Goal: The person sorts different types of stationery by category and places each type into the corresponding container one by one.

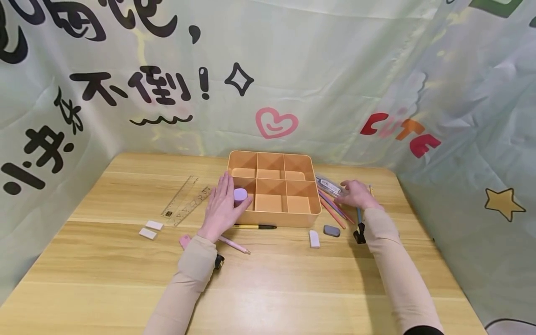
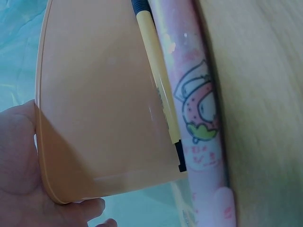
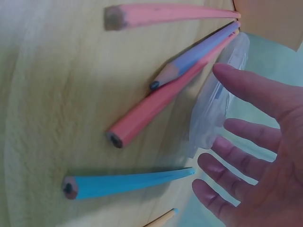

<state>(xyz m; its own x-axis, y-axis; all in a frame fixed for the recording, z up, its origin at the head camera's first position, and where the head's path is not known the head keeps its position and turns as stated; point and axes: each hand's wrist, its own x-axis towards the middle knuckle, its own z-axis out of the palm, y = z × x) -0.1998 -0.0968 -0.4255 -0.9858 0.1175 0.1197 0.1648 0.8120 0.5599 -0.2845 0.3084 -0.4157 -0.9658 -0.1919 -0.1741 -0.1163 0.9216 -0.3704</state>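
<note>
The orange organizer box with six compartments stands at the back of the table. My left hand rests against its front left corner, fingers straight along the left side. In the left wrist view, fingertips show past the box's wall. A lavender round object sits in the front left compartment. My right hand, fingers spread and loosely bent, is right of the box beside a clear plastic case. Near it lie a blue pencil, a purple pencil and pink-red pencils.
A yellow-black pen and a pink pen lie before the box. Two clear rulers and two white blocks are left. A white eraser and grey eraser lie front right. Printed cloth hangs behind.
</note>
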